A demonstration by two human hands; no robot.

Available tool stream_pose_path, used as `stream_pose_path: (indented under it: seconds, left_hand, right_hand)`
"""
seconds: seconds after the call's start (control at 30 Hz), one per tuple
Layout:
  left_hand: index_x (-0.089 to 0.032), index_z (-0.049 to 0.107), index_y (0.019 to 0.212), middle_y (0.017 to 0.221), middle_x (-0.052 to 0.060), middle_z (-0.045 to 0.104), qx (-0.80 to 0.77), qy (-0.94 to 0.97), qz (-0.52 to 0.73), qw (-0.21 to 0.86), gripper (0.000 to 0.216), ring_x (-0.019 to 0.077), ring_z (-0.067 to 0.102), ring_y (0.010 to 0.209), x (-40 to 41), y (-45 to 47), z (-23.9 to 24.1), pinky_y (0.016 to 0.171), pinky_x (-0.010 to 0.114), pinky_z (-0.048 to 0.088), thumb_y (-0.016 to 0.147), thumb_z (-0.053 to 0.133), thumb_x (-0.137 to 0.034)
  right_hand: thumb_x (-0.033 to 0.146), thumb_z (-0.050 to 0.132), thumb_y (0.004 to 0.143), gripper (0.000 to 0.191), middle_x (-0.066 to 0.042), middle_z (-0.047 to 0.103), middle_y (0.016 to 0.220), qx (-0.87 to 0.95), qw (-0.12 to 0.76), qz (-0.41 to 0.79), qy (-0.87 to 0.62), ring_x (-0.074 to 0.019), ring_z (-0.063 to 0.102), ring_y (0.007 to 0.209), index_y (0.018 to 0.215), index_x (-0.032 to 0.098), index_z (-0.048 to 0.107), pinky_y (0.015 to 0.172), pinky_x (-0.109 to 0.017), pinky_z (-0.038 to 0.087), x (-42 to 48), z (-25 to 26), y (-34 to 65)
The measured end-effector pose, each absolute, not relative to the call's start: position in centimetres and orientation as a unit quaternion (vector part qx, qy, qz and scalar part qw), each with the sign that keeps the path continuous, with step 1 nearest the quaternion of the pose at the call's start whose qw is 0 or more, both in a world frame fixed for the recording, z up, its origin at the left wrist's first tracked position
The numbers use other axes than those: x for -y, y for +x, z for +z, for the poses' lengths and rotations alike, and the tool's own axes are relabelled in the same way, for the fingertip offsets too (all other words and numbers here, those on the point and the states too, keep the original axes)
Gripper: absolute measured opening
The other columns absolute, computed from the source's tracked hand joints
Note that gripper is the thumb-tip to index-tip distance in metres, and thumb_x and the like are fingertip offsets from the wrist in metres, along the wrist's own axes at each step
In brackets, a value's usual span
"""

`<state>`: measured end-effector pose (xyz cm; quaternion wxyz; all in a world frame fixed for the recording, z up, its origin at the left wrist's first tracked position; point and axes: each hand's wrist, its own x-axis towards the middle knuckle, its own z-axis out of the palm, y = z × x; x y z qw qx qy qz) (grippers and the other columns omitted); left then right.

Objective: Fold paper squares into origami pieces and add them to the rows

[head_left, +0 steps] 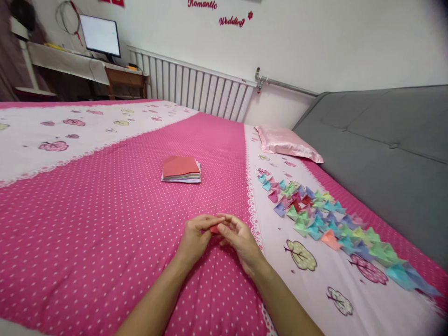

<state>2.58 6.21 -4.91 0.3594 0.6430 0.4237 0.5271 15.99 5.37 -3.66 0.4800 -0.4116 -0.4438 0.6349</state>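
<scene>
My left hand (193, 236) and my right hand (239, 238) meet over the pink dotted bedspread (105, 224). Both pinch a small red folded paper (214, 228), mostly hidden between the fingertips. A stack of coloured square papers (181, 169) with a red sheet on top lies farther ahead on the bed. To the right, several folded paper shapes (325, 214) in green, blue, pink and purple lie in a long band on the pale strip of the cover.
A pink satin pillow (287, 143) lies at the far right by a grey padded headboard (385, 149). A white radiator (196, 88) lines the wall. A desk with a lit monitor (100, 35) stands at the far left.
</scene>
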Motion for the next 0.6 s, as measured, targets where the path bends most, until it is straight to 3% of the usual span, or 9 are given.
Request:
stream_pose_path:
  seconds: [0.17,0.37,0.5,0.6]
  left_hand:
    - [-0.022,0.067,0.100,0.095,0.005,0.070,-0.438,0.654,0.523,0.329,0.036,0.0166,0.063,0.086,-5.9,2.8,-5.7,0.081,0.031,0.048,0.070,0.054,-0.007]
    - [-0.017,0.054,0.116,0.101,0.008,0.066,-0.377,0.581,0.524,0.495,0.044,0.0177,0.062,0.093,-6.1,3.1,-5.7,0.084,0.032,0.048,0.072,0.057,-0.014]
    - [-0.015,0.056,0.107,0.093,0.006,0.064,-0.439,0.548,0.536,0.469,0.041,0.0154,0.063,0.076,-6.1,3.1,-5.3,0.066,0.026,0.051,0.067,0.065,-0.023]
    - [-0.013,0.062,0.087,0.070,0.002,0.063,-0.498,0.552,0.510,0.433,0.027,0.0119,0.059,0.057,-6.2,2.9,-5.4,0.049,0.020,0.044,0.064,0.067,-0.027]
  right_hand:
    - [0.028,0.074,0.063,0.039,-0.007,0.065,0.099,0.455,0.493,0.637,-0.380,-0.0171,0.062,0.085,0.097,0.016,0.060,0.078,-0.029,0.048,-5.3,-4.1,15.7]
    - [0.025,0.076,0.061,0.042,-0.009,0.065,0.100,0.432,0.517,0.626,-0.392,-0.0181,0.062,0.085,0.098,0.015,0.059,0.081,-0.033,0.047,-5.8,-4.7,16.0]
    - [0.024,0.078,0.058,0.045,-0.006,0.064,0.096,0.414,0.536,0.609,-0.413,-0.0159,0.061,0.082,0.098,0.015,0.059,0.078,-0.029,0.049,-6.0,-4.7,16.2]
    - [0.024,0.078,0.057,0.043,-0.004,0.063,0.090,0.409,0.542,0.603,-0.420,-0.0145,0.061,0.080,0.096,0.015,0.061,0.076,-0.028,0.049,-5.9,-4.6,16.2]
